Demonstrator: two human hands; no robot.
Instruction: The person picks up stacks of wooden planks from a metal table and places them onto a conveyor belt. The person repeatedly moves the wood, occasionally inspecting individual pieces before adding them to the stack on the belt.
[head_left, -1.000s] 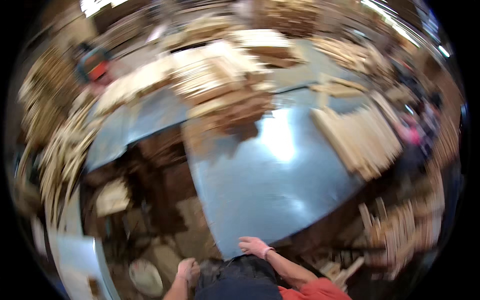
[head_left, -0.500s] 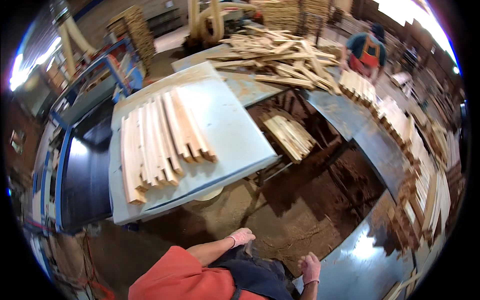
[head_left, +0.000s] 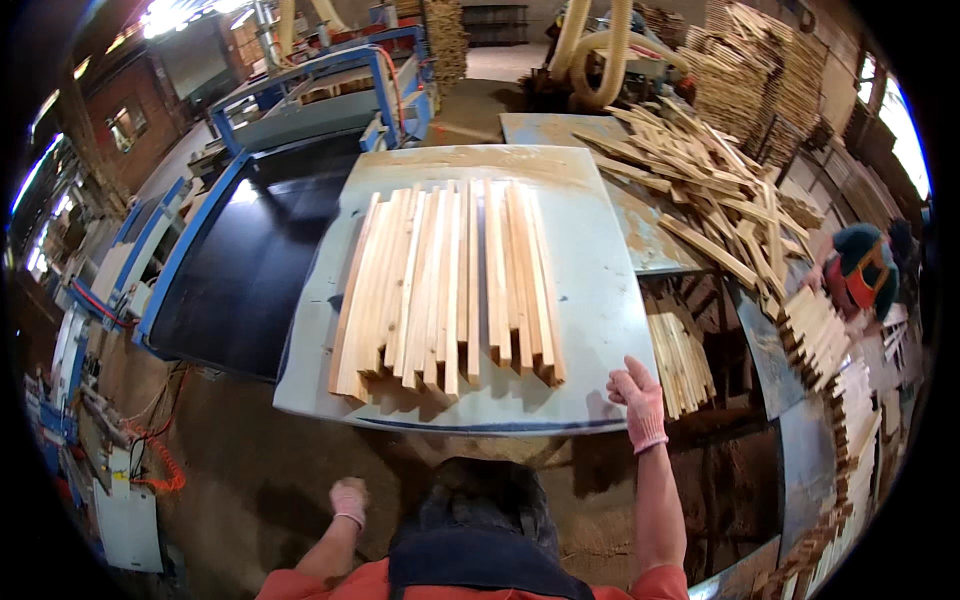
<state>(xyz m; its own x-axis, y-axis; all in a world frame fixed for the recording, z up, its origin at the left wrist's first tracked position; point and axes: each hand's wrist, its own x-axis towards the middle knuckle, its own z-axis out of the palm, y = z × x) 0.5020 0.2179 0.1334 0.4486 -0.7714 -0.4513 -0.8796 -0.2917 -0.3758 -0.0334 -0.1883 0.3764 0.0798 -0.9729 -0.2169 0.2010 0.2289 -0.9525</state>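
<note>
Left strips: a broad row of long, pale square-edged wooden strips (head_left: 405, 290) lies on the pale blue, flat-topped counter (head_left: 600, 300), near its front edge.
Right strips: a narrower row of the same pale wood (head_left: 520, 280) lies just beside, across a thin gap.
Long axis: both rows run away from the person, ragged near ends pointing back toward the body.
Right hand: the pink-gloved right hand (head_left: 636, 393) is at the counter's front right corner, half curled, no strip in it.
Left hand: the pink-gloved left hand (head_left: 349, 498) hangs low, fingers curled; cannot tell whether it holds anything.
Risk: uneven ends could let shorter strips slip from a grip; a forward drag could tip some over the front edge.
</note>
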